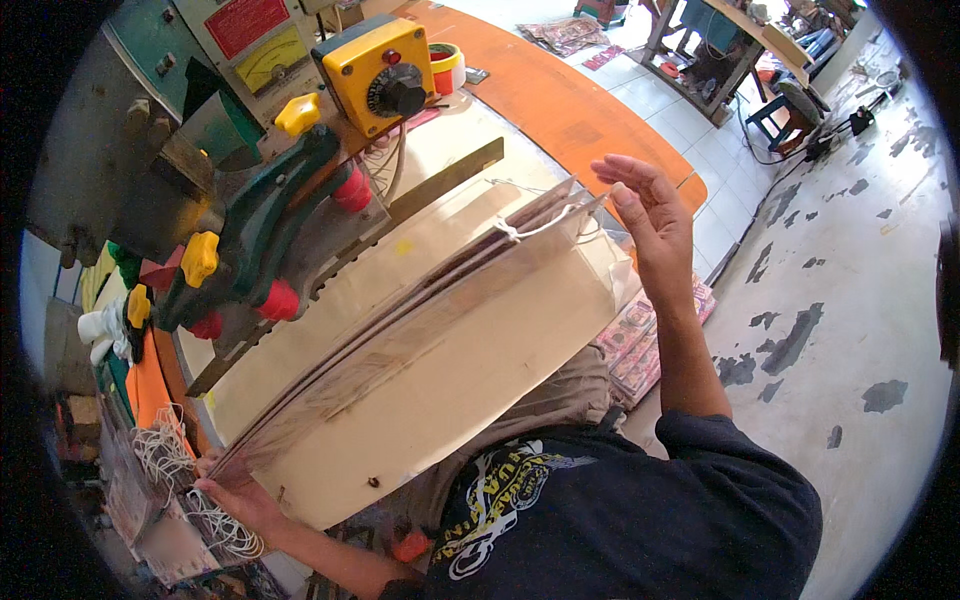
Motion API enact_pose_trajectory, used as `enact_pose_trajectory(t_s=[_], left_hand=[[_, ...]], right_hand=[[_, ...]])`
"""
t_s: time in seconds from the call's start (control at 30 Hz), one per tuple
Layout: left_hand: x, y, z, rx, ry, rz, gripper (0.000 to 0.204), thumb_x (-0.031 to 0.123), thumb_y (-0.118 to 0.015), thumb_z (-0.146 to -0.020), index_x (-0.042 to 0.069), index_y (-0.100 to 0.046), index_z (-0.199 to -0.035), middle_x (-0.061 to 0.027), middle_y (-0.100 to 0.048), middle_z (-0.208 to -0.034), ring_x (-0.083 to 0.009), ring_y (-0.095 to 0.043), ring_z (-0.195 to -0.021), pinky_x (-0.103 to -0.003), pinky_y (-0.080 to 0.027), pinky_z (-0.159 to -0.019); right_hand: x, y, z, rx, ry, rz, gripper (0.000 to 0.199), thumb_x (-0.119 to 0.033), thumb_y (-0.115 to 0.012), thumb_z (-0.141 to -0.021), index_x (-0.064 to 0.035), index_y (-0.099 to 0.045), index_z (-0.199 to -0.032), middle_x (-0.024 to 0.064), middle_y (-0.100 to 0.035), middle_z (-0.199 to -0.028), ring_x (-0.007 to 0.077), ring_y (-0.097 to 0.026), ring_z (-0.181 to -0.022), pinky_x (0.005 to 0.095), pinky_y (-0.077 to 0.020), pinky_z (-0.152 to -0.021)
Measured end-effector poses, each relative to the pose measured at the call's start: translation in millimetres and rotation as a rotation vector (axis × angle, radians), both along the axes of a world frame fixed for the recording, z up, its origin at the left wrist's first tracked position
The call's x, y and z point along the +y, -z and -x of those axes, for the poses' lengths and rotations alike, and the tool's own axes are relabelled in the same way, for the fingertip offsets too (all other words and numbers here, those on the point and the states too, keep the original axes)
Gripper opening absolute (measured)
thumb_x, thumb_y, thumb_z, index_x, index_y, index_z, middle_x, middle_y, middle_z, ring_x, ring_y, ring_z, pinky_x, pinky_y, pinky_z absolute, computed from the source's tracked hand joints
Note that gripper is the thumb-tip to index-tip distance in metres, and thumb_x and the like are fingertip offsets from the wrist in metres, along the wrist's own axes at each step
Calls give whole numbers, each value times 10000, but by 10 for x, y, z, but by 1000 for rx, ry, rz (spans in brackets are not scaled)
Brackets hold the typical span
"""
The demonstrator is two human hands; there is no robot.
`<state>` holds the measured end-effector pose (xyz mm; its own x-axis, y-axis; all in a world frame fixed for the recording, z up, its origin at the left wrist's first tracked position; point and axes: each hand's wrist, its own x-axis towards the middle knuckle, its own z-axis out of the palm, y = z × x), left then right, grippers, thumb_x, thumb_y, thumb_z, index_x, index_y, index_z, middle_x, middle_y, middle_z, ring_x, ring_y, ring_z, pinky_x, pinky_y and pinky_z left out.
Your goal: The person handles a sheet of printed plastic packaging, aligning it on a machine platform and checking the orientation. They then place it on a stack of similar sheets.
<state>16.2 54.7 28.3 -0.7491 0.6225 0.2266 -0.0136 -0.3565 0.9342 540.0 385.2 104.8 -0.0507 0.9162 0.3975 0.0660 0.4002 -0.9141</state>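
Observation:
A long stack of thin, clear plastic sheets stands on edge, slanting across the cream worktop. White string is knotted round it near its right end. At the lower left end, my left hand grips the sheets, thumb on the near side and fingers partly hidden behind. By the upper right end is my right hand, its fingers raised and slightly curved apart. The right thumb is close to a sheet corner; whether it touches I cannot tell.
Behind the sheets stands a machine with a metal bar, red rollers and yellow knobs. A yellow control box and tape rolls are beyond. White cords hang at left; printed sheets lie at right.

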Motion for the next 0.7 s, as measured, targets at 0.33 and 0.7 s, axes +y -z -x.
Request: enact_pose_trajectory(t_s=[0.33,0.7], left_hand=[[189,-192,-299,-43,-204,30,317,415,-506,-1096,122,-476,-978,-32,-505,-991,-156,-540,-923,-375,-501,-865],[197,-99,-280,-56,-254,35,311,407,-497,-1092,121,-474,-973,-36,-501,-980,-161,-552,-927,-370,-517,-889]], right_hand=[[-53,-322,254,-589,-203,-453,116,-81,-737,-896,-66,-699,-1004,130,-661,-1341,309,-588,-1283,423,-456,-1070],[374,113,-408,-329,297,6,190,-167,-663,-991,7,-672,-1065,157,-747,-1094,222,-701,-1028,374,-523,-957]])
